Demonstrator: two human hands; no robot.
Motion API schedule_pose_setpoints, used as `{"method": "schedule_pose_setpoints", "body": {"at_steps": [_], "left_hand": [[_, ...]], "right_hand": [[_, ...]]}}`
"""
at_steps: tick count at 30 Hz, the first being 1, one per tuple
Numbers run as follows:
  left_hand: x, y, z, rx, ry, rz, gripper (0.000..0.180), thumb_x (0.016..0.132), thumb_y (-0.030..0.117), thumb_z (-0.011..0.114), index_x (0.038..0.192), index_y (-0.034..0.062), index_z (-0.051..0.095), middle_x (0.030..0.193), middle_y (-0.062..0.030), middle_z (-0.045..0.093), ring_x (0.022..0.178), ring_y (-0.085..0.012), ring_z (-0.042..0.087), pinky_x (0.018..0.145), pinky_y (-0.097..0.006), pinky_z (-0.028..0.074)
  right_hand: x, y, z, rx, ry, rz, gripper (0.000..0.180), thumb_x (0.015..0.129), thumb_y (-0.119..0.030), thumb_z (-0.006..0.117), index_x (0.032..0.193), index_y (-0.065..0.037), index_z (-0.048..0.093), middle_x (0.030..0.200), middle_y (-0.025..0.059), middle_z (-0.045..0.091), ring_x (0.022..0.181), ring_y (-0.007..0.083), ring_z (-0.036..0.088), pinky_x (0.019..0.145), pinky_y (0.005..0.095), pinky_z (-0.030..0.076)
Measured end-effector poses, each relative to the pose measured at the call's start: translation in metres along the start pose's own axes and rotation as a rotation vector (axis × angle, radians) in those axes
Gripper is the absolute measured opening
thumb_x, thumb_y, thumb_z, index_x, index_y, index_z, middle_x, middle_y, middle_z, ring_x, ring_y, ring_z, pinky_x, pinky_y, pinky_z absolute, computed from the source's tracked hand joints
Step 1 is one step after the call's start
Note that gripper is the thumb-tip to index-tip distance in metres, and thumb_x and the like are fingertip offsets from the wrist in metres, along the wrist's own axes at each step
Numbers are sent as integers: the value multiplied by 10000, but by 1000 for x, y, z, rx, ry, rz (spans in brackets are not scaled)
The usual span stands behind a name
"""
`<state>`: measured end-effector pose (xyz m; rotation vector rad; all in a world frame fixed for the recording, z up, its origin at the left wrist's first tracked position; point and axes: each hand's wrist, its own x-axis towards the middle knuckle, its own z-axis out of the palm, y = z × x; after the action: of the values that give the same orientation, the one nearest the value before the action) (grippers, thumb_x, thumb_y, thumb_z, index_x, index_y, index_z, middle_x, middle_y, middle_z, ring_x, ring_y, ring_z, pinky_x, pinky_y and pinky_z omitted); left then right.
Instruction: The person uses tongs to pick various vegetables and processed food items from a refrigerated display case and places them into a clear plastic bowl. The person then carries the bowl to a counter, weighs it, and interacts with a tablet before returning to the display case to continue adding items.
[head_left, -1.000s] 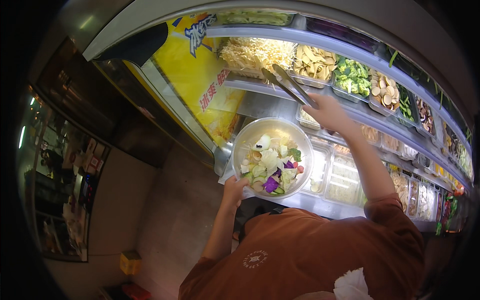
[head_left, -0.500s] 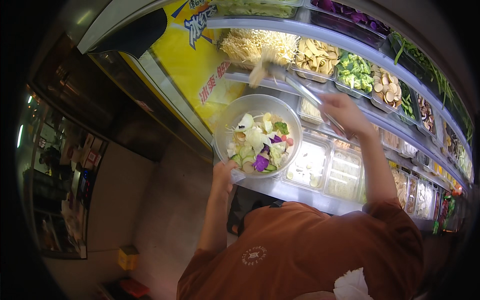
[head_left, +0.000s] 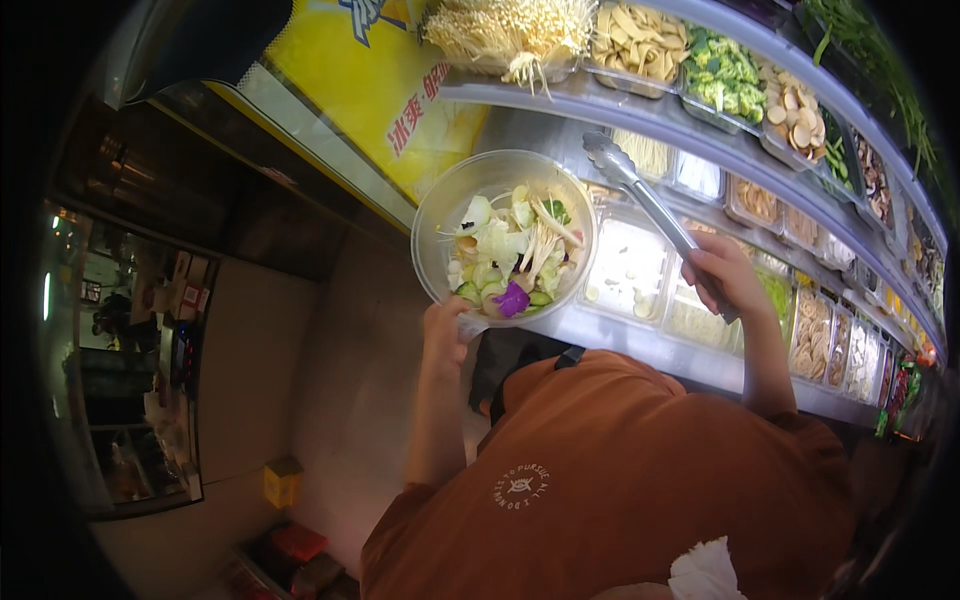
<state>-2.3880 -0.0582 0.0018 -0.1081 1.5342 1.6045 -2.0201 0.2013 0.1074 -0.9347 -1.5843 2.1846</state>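
A clear round plastic bowl (head_left: 425, 222) is held by its near left rim in my left hand (head_left: 445, 333), whose fingers close on the edge. Inside it lie cut vegetables (head_left: 500, 245): pale leaves, cucumber slices, purple cabbage and thin enoki mushrooms on the right side. My right hand (head_left: 727, 268) is wrapped round the dark grip of metal tongs (head_left: 645, 190). Their scalloped tips point up and left, just beyond the bowl's right rim, with nothing visible between them. Above the bowl, a tray of enoki mushrooms (head_left: 510, 35) stands on the shelf, some strands hanging over its front.
Lit shelves carry trays of tofu-skin strips (head_left: 638, 40), broccoli (head_left: 722, 80) and sliced mushrooms or roots (head_left: 795, 115). Lower containers include a nearly bare white one (head_left: 628, 265). A yellow panel (head_left: 370, 90) edges the shelves on the left. A yellow box (head_left: 283, 483) sits on the floor.
Enoki mushrooms that the tongs carried near the shelf now lie in the bowl. My right hand and the tongs have come lower; the view has shifted.
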Motion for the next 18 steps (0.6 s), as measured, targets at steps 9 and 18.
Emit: {"method": "schedule_pose_setpoints", "body": {"at_steps": [9, 18], "left_hand": [[-56, -101, 5, -161, 57, -88, 172, 832, 68, 605, 958, -49, 610, 973, -157, 647, 826, -307, 700, 717, -451, 615], [-72, -167, 40, -77, 176, 33, 113, 823, 61, 617, 911, -10, 611, 913, -101, 614, 818, -258, 648, 692, -438, 566]], "right_hand": [[-63, 105, -56, -65, 158, 292, 335, 1048, -213, 561, 1283, 21, 603, 769, 47, 610, 397, 109, 504, 355, 251, 378], [-34, 152, -120, -211, 210, 200, 322, 1041, -219, 575, 1282, -10, 614, 760, 32, 585, 412, 113, 505, 385, 274, 414]]}}
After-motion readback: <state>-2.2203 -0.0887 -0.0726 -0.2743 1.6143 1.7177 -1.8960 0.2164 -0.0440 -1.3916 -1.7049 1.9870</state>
